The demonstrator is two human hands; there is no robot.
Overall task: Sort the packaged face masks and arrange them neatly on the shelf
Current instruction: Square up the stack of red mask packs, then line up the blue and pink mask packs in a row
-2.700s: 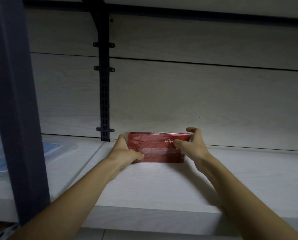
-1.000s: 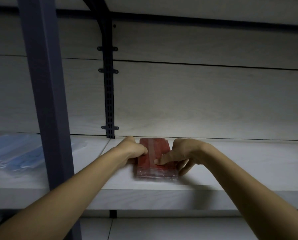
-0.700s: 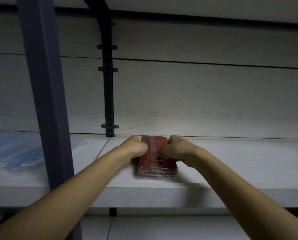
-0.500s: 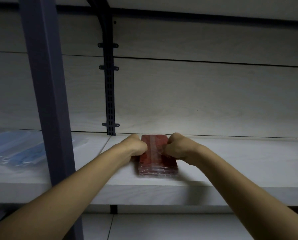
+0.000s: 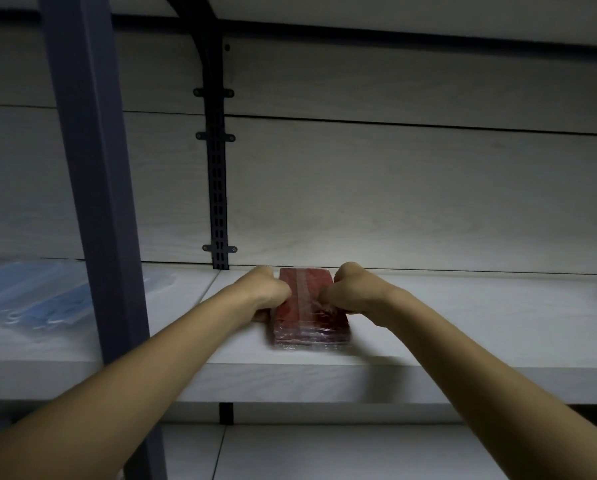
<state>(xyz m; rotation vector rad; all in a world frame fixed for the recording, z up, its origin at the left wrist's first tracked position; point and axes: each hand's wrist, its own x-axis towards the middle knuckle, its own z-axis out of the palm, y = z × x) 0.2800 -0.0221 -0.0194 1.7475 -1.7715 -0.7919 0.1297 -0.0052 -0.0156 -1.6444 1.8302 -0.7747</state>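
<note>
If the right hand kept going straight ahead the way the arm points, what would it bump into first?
Probably the back wall panel of the shelf. The right hand grips the red mask pack from its right side, and nothing else shows beyond it, though the depth is hard to judge.

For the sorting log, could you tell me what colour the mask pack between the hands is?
Red mask pack, seen in the head view.
</note>
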